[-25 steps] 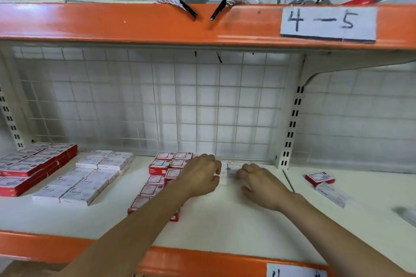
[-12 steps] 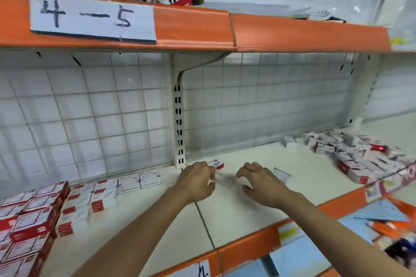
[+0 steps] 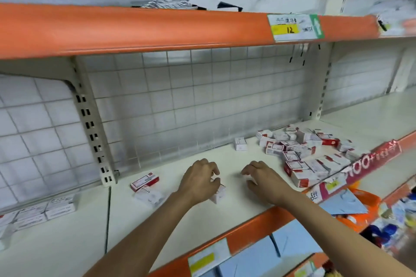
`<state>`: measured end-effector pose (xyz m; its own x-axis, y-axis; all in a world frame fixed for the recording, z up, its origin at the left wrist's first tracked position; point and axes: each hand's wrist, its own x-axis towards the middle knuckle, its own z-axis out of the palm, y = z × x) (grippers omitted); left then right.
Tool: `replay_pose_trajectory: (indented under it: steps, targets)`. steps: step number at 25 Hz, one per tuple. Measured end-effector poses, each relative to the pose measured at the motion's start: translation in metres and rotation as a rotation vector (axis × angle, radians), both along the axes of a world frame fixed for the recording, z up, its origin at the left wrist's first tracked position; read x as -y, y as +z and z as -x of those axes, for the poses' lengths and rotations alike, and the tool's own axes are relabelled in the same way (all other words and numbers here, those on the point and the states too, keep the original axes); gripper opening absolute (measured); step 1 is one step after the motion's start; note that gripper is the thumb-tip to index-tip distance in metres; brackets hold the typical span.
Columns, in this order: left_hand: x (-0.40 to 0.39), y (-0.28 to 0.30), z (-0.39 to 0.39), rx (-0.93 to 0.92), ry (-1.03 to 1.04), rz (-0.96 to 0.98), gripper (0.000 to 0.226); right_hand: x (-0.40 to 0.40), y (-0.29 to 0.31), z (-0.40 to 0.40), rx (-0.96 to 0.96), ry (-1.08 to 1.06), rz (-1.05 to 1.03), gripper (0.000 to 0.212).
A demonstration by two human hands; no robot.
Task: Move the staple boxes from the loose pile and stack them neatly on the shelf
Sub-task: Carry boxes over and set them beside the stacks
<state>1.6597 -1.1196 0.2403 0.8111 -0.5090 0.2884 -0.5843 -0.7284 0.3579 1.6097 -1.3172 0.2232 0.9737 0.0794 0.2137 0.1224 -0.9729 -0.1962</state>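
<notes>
Your left hand (image 3: pixel 201 181) is over the white shelf (image 3: pixel 184 227), with the fingers curled down around a small white staple box (image 3: pixel 218 193); this box shows below your palm, and its long axis seems to run from the shelf front toward the wire grid (image 3: pixel 198 101) at the back, a little tilted, but most of it is hidden under your hand. Your right hand (image 3: pixel 264 181) is just beside it, also curled, and something pale shows under its fingers (image 3: pixel 246 172); I cannot tell if it really grips a box or only touches one. To the left of your left hand lie two more boxes: a red and white box (image 3: pixel 145 182) with its long axis going from near-left to far-right, and a pale box (image 3: pixel 149 195) touching it in front, blurred. One single box (image 3: pixel 240 143) stands apart near the grid, its short end facing you. The loose pile (image 3: pixel 306 153) is to the right of your right hand, with boxes pointing in many directions, some flat and some leaning on others. At the far left edge, neat rows of pale boxes (image 3: pixel 36 211) lie flat, side by side, their long axes along the shelf.
</notes>
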Motion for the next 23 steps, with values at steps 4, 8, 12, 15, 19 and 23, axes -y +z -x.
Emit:
replay_pose_trajectory:
  steps: [4, 8, 12, 15, 19, 23]
  targets:
    - [0.066, -0.003, 0.005, -0.026, -0.036, 0.022, 0.024, 0.069, 0.001, 0.001, 0.038, -0.041, -0.045, 0.038]
    - [0.116, -0.013, 0.018, -0.067, -0.092, 0.018, 0.026, 0.133, 0.002, 0.008, 0.014, -0.151, -0.08, 0.038]
    - [0.153, -0.016, 0.023, -0.091, -0.148, -0.002, 0.029, 0.163, -0.003, 0.018, 0.055, -0.218, -0.157, 0.029]
    - [0.178, -0.015, 0.022, -0.102, -0.21, -0.007, 0.038, 0.169, -0.004, 0.02, 0.062, -0.164, -0.141, 0.029]
    - [0.2, -0.017, 0.024, -0.089, -0.228, -0.069, 0.056, 0.171, -0.003, 0.018, 0.041, -0.115, -0.101, 0.034]
    - [0.19, -0.016, 0.02, 0.001, -0.213, -0.119, 0.053, 0.165, -0.002, 0.013, -0.018, -0.081, -0.015, 0.041]
